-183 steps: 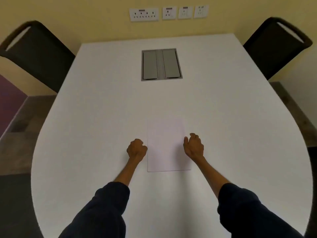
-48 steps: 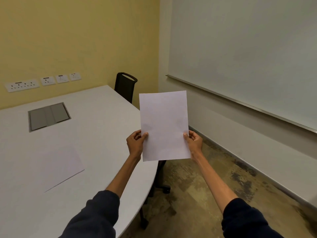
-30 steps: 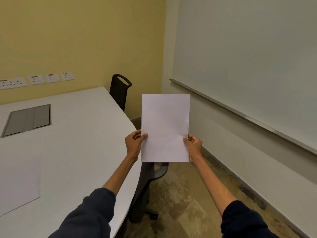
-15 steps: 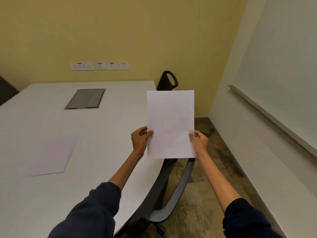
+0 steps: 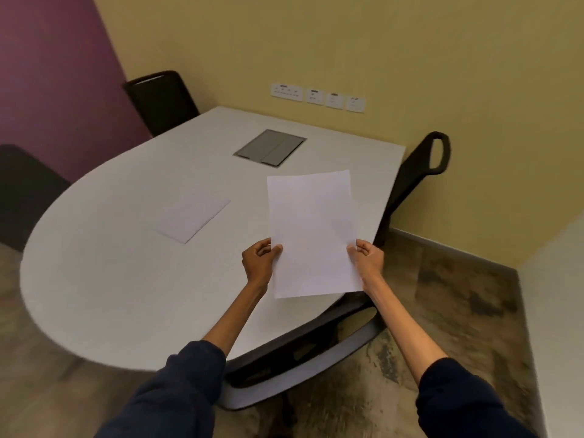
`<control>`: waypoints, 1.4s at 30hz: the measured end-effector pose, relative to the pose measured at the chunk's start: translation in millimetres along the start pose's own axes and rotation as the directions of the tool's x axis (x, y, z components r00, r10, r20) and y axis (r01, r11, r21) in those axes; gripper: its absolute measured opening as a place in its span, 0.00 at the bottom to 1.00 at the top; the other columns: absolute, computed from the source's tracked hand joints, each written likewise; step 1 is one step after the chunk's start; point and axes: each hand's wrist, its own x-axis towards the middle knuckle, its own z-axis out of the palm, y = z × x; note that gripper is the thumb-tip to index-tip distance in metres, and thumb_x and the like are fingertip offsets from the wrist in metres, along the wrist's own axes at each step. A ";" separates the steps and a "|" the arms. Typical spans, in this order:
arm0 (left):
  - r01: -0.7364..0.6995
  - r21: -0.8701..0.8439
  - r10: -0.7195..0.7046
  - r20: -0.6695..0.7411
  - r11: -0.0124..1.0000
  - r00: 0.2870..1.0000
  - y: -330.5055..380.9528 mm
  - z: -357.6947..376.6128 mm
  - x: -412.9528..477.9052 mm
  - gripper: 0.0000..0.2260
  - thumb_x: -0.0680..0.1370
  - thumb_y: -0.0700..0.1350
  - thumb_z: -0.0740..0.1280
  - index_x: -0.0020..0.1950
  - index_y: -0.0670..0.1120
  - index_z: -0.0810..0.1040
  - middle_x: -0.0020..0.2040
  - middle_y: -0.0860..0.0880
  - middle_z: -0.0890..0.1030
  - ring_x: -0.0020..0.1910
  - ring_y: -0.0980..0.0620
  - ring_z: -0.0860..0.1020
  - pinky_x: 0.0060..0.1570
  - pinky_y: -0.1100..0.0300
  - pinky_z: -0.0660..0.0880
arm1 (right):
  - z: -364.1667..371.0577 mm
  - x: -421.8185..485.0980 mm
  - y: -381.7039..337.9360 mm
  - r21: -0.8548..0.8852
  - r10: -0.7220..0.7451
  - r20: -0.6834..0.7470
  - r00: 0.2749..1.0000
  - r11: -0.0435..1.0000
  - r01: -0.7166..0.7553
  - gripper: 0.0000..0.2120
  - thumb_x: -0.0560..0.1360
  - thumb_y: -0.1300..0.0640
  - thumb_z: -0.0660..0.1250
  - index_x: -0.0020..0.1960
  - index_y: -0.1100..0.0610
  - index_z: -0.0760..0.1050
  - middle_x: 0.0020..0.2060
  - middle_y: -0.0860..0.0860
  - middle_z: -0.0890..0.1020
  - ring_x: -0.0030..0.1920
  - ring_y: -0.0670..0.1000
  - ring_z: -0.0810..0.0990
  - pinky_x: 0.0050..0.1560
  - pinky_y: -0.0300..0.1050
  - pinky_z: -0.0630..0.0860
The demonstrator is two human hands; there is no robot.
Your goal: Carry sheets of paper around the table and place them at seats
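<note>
White sheet (image 5: 311, 229), yellow wall (image 5: 410, 52)

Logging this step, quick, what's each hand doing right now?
Left hand: closed on the held sheet's left edge.
Right hand: closed on its right edge.

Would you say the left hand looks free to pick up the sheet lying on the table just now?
Probably not yet: the left hand and right hand both pinch the held sheet, and the lying sheet sits well beyond it across bare table.
</note>
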 end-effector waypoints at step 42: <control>0.495 0.357 -0.395 -0.318 0.792 0.862 -172.6 -87.2 116.3 0.14 0.70 0.36 0.76 0.53 0.35 0.80 0.42 0.44 0.79 0.44 0.49 0.76 0.50 0.60 0.72 | 179.8 114.7 157.8 -0.771 0.398 0.339 0.853 0.637 0.009 0.10 0.73 0.53 0.71 0.50 0.58 0.83 0.50 0.53 0.85 0.53 0.57 0.82 0.52 0.44 0.74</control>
